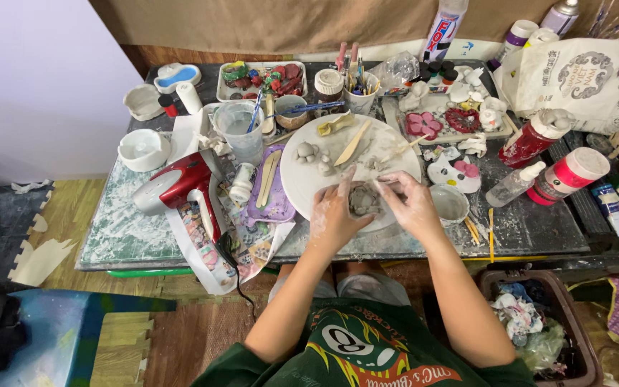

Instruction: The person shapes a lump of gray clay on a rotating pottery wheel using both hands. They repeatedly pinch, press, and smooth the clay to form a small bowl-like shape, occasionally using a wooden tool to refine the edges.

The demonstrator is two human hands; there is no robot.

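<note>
- Cupping a small grey clay lump (pixel 362 201) between them, the left hand (pixel 334 215) and the right hand (pixel 411 204) are meeting over the near edge of the round white work board (pixel 309 183), close to the near edge of the table (pixel 539 229).
- The left hand is curling around the lump from its left side, fingers closed against the clay; the right hand is pressing in from the right, its fingertips (pixel 388 180) pinching the lump's far rim.
- The lump is sitting directly between the two palms, so neither hand is nearer; both are touching it.
- It is looking roughly round and hollowed, with no clear long axis.
- Smaller clay balls (pixel 309 152) are lying farther in on the board, toward the far edge, apart from the hands.
- A flat wooden modelling tool (pixel 353 142) is lying slantwise beyond them, untouched.
- A small white bowl (pixel 450 204) is standing just beside the right hand, toward the right edge.
- A red hair dryer (pixel 180 183) is resting well apart, toward the left edge.
</note>
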